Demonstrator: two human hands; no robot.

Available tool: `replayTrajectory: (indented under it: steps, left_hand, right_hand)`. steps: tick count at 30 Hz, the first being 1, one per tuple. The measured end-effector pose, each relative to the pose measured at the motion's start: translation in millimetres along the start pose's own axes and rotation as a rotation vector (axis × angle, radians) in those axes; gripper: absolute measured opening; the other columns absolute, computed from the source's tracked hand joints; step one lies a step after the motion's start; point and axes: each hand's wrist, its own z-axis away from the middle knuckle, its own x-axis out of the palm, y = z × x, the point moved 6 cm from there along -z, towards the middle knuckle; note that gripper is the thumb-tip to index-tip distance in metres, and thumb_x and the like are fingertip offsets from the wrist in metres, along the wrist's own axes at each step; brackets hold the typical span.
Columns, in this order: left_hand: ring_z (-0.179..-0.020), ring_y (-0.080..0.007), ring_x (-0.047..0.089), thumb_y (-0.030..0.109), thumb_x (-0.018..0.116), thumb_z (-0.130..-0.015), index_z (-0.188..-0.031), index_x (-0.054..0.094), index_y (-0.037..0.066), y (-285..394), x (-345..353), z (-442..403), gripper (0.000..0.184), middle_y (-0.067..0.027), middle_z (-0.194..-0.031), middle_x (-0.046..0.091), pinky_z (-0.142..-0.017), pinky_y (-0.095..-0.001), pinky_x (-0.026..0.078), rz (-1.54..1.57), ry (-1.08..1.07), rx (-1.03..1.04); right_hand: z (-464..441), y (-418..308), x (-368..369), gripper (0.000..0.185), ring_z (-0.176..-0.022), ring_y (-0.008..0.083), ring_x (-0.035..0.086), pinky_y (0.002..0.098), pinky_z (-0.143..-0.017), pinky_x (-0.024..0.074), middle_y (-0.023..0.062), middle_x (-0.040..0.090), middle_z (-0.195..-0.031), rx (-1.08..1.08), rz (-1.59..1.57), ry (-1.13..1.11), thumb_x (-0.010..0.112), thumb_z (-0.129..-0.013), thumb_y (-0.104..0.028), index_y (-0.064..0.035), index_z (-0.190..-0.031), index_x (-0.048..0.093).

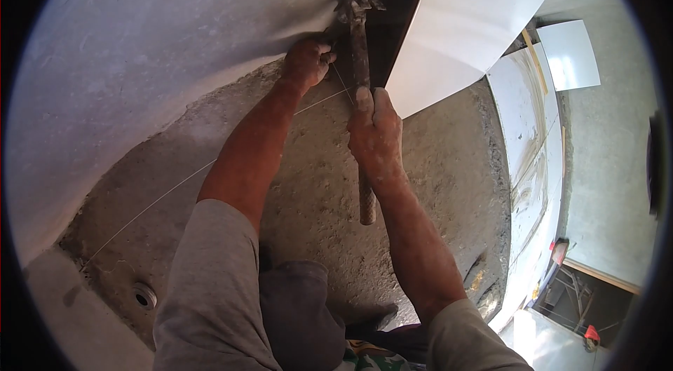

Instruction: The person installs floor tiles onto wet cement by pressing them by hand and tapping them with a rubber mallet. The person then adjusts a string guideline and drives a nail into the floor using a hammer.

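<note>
My right hand (pixel 376 131) is wrapped round the handle of a claw hammer (pixel 360 55). The hammer stands head up, its worn metal head near the dark corner and its handle end showing below my fist. To its left, my left hand (pixel 308 64) is closed in a pinch low against the wall (pixel 175 34). Whatever its fingertips hold is too small and shaded to make out. A thin white string (pixel 184 180) runs over the rough concrete floor (pixel 315 174) from the lower left and passes behind the hammer. Another short length of string leads down from my left fingertips.
A large white panel (pixel 466 27) stands just right of the hammer. Farther right lie smeared white tiles (pixel 522 125) beyond the concrete's edge, with a smaller white sheet (pixel 569 55) behind. A round drain (pixel 144 296) sits in the floor at the lower left.
</note>
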Motion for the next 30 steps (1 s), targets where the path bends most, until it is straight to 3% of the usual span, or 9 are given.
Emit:
replayTrajectory:
  steps: [2, 4, 8, 10, 17, 19, 23, 25, 30]
  left_hand:
    - [-0.093, -0.0215, 0.068, 0.004, 0.052, -0.088, -0.102, 0.066, 0.001, 0.9, -1.7, 0.9, 0.02, -0.0124, -0.1, 0.069, -0.078, -0.0341, 0.052, -0.035, -0.005, -0.001]
    - [-0.091, -0.0263, 0.068, 0.005, 0.059, -0.087, -0.097, 0.065, -0.001, 5.5, -6.9, 6.1, 0.013, -0.0197, -0.089, 0.067, -0.074, -0.0322, 0.049, -0.045, 0.072, 0.066]
    - [-0.093, -0.0258, 0.068, 0.006, 0.059, -0.087, -0.098, 0.065, -0.001, -7.6, 0.1, 4.2, 0.014, -0.0188, -0.091, 0.068, -0.073, -0.0325, 0.049, -0.042, 0.114, 0.155]
    - [-0.096, -0.0211, 0.067, 0.004, 0.055, -0.086, -0.106, 0.065, 0.0, -4.5, -2.0, 7.8, 0.022, -0.0142, -0.098, 0.07, -0.075, -0.0334, 0.053, 0.082, 0.145, 0.146]
    - [-0.097, -0.0207, 0.067, 0.002, 0.054, -0.088, -0.112, 0.063, -0.001, 2.3, -1.2, 9.5, 0.026, -0.0137, -0.105, 0.069, -0.077, -0.0301, 0.053, 0.01, 0.099, -0.001]
    - [-0.088, -0.0242, 0.069, 0.006, 0.059, -0.088, -0.101, 0.065, -0.002, 5.9, -6.0, 10.8, 0.017, -0.017, -0.095, 0.069, -0.074, -0.0288, 0.05, -0.088, 0.155, 0.072]
    - [-0.082, -0.0275, 0.068, 0.007, 0.059, -0.087, -0.101, 0.066, 0.003, -10.8, 2.1, 5.4, 0.016, -0.0169, -0.091, 0.069, -0.071, -0.0312, 0.05, 0.02, 0.248, 0.163]
    - [-0.098, -0.0226, 0.067, 0.0, 0.052, -0.087, -0.112, 0.062, -0.002, -9.3, 4.7, 5.0, 0.027, -0.016, -0.105, 0.068, -0.077, -0.03, 0.053, -0.035, 0.152, 0.065]
    - [-0.097, -0.0229, 0.067, 0.0, 0.052, -0.086, -0.109, 0.064, 0.001, 9.8, -5.3, 14.8, 0.025, -0.0173, -0.105, 0.067, -0.076, -0.0317, 0.052, -0.165, 0.155, 0.114]
  right_hand:
    - [-0.7, 0.6, 0.0, 0.035, -0.073, 0.0492, 0.057, 0.0497, -0.063, 0.0435, 0.028, 0.057, -0.073, -0.005, -0.008, 0.007, 0.042, -0.099, -0.033, -0.0003, -0.088, 0.044]
    - [0.6, 8.8, 2.9, 0.036, -0.072, 0.0494, 0.056, 0.0502, -0.063, 0.043, 0.0276, 0.057, -0.072, 0.02, -0.026, -0.005, 0.043, -0.099, -0.034, -0.0004, -0.088, 0.044]
    - [7.0, 14.6, 2.1, 0.037, -0.071, 0.05, 0.054, 0.0504, -0.062, 0.0425, 0.0276, 0.056, -0.072, 0.009, 0.007, 0.0, 0.043, -0.099, -0.035, -0.0003, -0.088, 0.043]
    - [10.0, 19.1, 2.0, 0.037, -0.071, 0.051, 0.053, 0.0507, -0.063, 0.0421, 0.0277, 0.056, -0.071, 0.02, -0.027, -0.018, 0.044, -0.098, -0.035, -0.0003, -0.088, 0.044]
    - [11.5, 23.4, -2.4, 0.035, -0.069, 0.0477, 0.057, 0.0498, -0.06, 0.0424, 0.026, 0.057, -0.07, 0.029, -0.044, -0.022, 0.045, -0.098, -0.034, -0.0005, -0.088, 0.045]
    - [12.5, 26.8, -3.4, 0.034, -0.067, 0.0464, 0.058, 0.0496, -0.059, 0.0427, 0.0251, 0.058, -0.07, 0.037, -0.027, -0.043, 0.045, -0.098, -0.033, -0.0007, -0.089, 0.045]
    - [17.2, 30.9, -3.6, 0.033, -0.067, 0.0472, 0.058, 0.0506, -0.06, 0.0426, 0.0251, 0.058, -0.069, 0.036, -0.015, -0.049, 0.044, -0.098, -0.033, -0.0012, -0.091, 0.044]
    - [18.5, 31.9, -2.4, 0.032, -0.068, 0.0477, 0.058, 0.0516, -0.06, 0.0423, 0.0255, 0.058, -0.069, 0.028, 0.01, -0.063, 0.044, -0.098, -0.033, -0.0017, -0.092, 0.044]
    - [18.2, 32.2, 0.0, 0.032, -0.07, 0.0482, 0.058, 0.0525, -0.06, 0.0421, 0.0258, 0.058, -0.069, 0.002, 0.011, -0.083, 0.043, -0.098, -0.033, -0.0019, -0.092, 0.044]
